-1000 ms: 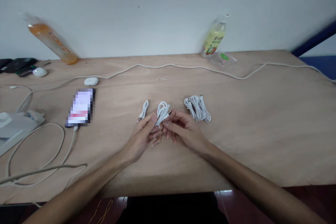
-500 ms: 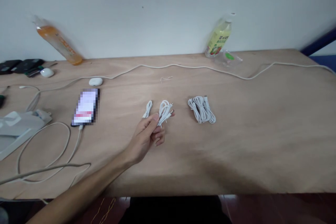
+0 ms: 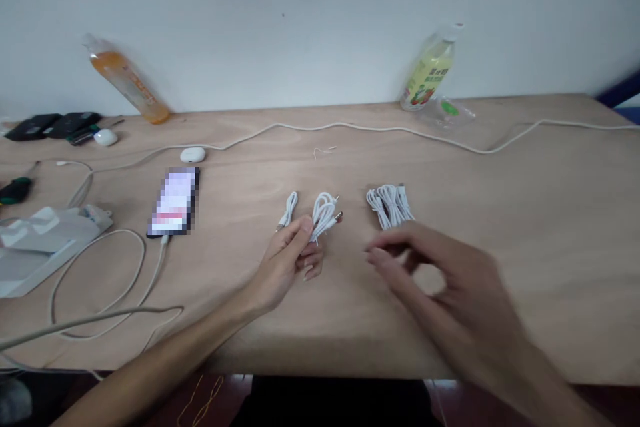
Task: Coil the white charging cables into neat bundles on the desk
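My left hand (image 3: pixel 287 260) pinches a small coiled white cable (image 3: pixel 326 213) between thumb and fingers, just above the table; its metal plug ends point right. Behind that hand, a second bundled white cable (image 3: pixel 289 209) lies on the table. Over the table to the right, slightly blurred, is my right hand (image 3: pixel 445 287). Its fingers are loosely curved with the thumb near the fingertips, and I see nothing held. Just beyond its knuckles lies a group of bundled white cables (image 3: pixel 389 205), its near end hidden by the hand.
A phone (image 3: pixel 174 203) with a charging cord and a white earbud case (image 3: pixel 193 155) lie at left. An orange bottle (image 3: pixel 130 87) and a yellow-green bottle (image 3: pixel 429 77) lean against the wall. One long white cord (image 3: pixel 367 127) crosses the back of the table (image 3: pixel 525 227).
My right hand has come into view from the lower right, near the group of cables. My left hand still holds its cable, and the whole view has shifted slightly.
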`<state>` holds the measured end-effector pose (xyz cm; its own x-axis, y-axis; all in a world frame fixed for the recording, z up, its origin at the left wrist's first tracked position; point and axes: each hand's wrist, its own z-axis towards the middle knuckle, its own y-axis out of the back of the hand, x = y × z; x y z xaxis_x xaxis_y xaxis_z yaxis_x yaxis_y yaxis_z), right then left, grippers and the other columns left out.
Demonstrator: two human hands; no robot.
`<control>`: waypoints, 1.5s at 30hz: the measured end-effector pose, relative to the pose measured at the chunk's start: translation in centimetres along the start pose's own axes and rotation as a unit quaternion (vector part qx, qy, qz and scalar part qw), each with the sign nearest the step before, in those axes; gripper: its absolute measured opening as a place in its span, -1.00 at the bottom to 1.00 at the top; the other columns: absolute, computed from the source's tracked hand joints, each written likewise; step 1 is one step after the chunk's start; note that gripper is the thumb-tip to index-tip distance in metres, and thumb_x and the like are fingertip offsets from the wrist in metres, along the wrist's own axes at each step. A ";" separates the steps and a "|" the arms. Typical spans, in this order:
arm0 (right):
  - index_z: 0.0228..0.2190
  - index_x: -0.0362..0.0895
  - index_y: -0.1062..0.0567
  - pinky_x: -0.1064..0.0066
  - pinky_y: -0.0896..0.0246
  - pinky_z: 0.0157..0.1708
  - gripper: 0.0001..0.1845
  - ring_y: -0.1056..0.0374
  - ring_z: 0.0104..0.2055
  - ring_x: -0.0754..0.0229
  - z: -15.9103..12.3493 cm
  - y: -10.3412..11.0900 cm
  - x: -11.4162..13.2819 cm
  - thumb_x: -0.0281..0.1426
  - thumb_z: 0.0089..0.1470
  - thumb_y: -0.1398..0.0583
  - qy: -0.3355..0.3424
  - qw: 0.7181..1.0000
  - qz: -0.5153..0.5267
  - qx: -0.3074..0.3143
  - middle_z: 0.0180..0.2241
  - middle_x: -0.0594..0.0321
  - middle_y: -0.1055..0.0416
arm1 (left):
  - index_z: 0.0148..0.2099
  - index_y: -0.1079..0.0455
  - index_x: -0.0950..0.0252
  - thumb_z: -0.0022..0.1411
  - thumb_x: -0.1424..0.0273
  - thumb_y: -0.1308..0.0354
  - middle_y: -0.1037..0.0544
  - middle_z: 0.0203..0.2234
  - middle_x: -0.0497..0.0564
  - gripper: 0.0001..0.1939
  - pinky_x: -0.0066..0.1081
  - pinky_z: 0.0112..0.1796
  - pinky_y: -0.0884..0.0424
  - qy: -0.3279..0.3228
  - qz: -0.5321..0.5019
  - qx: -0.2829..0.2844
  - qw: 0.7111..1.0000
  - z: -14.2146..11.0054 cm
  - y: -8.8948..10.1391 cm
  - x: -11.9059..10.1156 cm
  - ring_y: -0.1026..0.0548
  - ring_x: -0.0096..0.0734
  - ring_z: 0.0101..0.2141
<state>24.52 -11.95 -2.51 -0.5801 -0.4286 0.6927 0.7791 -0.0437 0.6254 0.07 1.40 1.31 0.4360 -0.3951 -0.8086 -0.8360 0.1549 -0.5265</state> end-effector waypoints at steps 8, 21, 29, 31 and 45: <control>-0.26 -0.09 -0.57 0.39 -0.46 -0.41 -0.90 -0.55 -0.31 0.16 15.0 -4.9 3.1 -0.40 0.37 -0.31 0.012 0.998 0.015 -0.067 -0.32 0.24 -0.61 | -0.25 -0.39 0.26 0.41 0.00 -0.35 -0.24 -0.48 -0.19 -0.56 -0.60 -0.56 -0.16 -0.067 0.059 0.009 0.996 -0.1 0.3 0.4 -0.13 -0.60 -0.53; -0.34 -0.02 -0.61 0.15 -0.54 -0.01 -0.86 -0.58 -0.05 0.05 14.9 -4.7 2.2 -0.37 0.32 -0.32 -0.102 0.963 0.249 -0.015 -0.18 0.21 -0.66 | -0.20 -0.42 0.25 0.35 -0.04 -0.39 -0.17 -0.53 -0.23 -0.54 -0.57 -0.54 -0.17 -0.037 0.041 0.013 0.998 -0.2 0.1 0.2 -0.10 -0.60 -0.57; -0.40 -0.04 -0.60 0.28 -0.53 -0.17 -0.85 -0.59 -0.26 0.14 15.3 -5.1 1.5 -0.34 0.24 -0.36 -0.130 0.919 0.372 0.006 -0.34 0.29 -0.66 | -0.14 -0.46 0.26 0.26 -0.05 -0.47 -0.19 -0.55 -0.23 -0.50 -0.56 -0.54 -0.13 0.008 0.000 0.004 1.000 -0.2 -0.1 0.0 -0.11 -0.59 -0.57; -0.41 -0.03 -0.61 0.25 -0.52 -0.14 -0.85 -0.59 -0.25 0.13 15.3 -5.3 1.5 -0.34 0.23 -0.36 -0.130 0.921 0.368 -0.001 -0.34 0.29 -0.67 | -0.12 -0.47 0.27 0.25 -0.05 -0.48 -0.22 -0.52 -0.20 -0.49 -0.55 -0.54 -0.12 0.008 -0.004 0.000 1.000 -0.2 -0.1 0.0 -0.11 -0.58 -0.55; -0.31 0.02 -0.60 0.24 -0.47 -0.07 -0.83 -0.58 -0.19 0.11 15.1 -4.8 1.0 -0.44 0.35 -0.28 0.003 0.981 0.190 -0.043 -0.29 0.30 -0.65 | -0.03 -0.52 0.25 0.34 0.05 -0.43 -0.23 -0.46 -0.18 -0.60 -0.54 -0.53 -0.12 0.013 -0.018 0.024 0.999 -0.4 -0.2 -0.5 -0.06 -0.56 -0.53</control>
<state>16.60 1.42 0.58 -0.2425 -0.4338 0.8678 0.9562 0.0445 0.2894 -0.14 1.25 1.89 0.4567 -0.4237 -0.7822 -0.8029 0.1823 -0.5675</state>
